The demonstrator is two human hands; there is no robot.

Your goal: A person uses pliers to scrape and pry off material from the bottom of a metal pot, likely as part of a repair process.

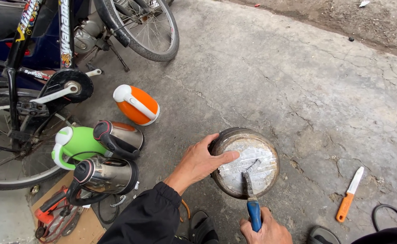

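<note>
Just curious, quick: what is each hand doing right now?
Left hand: open, resting on the round metal base.
Right hand: closed on the blue-handled scraper.

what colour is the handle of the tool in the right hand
Blue, seen in the head view: the right hand grips the scraper by its blue handle against the round metal base.

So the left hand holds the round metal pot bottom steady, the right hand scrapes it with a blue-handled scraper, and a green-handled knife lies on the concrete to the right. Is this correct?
Nearly. The knife lying on the concrete has an orange handle, not green, as the head view shows. The rest stands: the left hand steadies the round metal pot bottom and the right hand works the blue-handled scraper on it.
</note>
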